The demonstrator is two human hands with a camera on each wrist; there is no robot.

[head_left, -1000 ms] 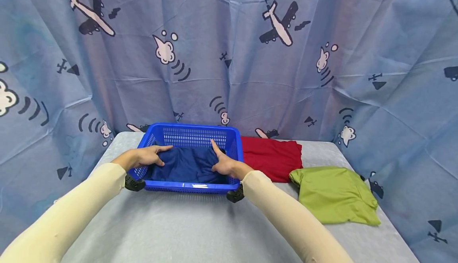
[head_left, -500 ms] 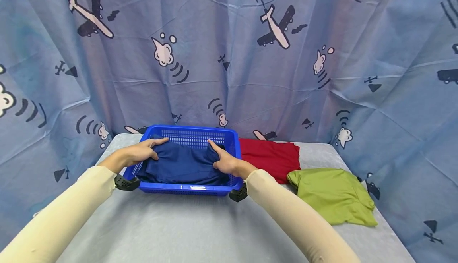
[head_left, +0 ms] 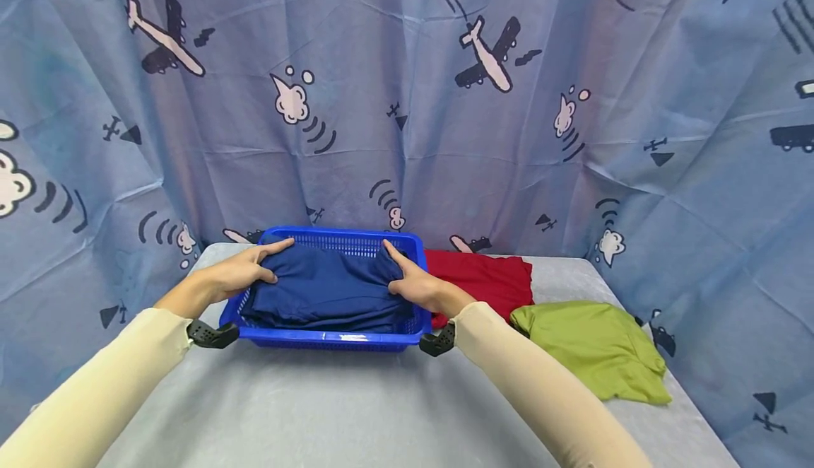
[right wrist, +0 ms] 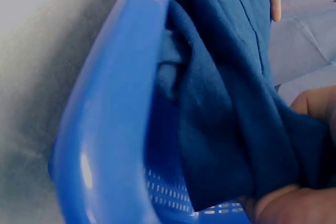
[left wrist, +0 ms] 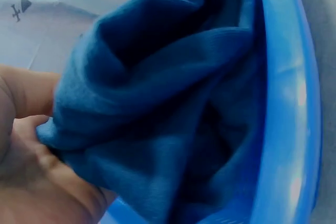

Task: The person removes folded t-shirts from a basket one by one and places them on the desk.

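A folded dark blue garment [head_left: 327,283] fills the blue plastic basket [head_left: 299,338] in the head view, its top raised toward the far rim. My left hand [head_left: 238,273] pinches the garment's left end between thumb and fingers, and the left wrist view shows the hand [left wrist: 47,177] with loose folds of the fabric [left wrist: 142,98] rising from it. At the other end, my right hand [head_left: 422,286] grips the fabric over the basket's right side. In the right wrist view a corner of the garment [right wrist: 220,145] hangs down inside the slotted wall.
A red folded cloth [head_left: 480,281] lies right of the basket, partly behind the right forearm. Nearer and further right is a yellow-green folded cloth [head_left: 598,348]. The grey table [head_left: 318,411] ends at a printed blue curtain [head_left: 356,100] behind and on both sides.
Both hands have lifted the dark blue garment higher in the basket. The left hand moved left and up, the right hand slightly right, spreading the fabric between them. The other cloths stay put.
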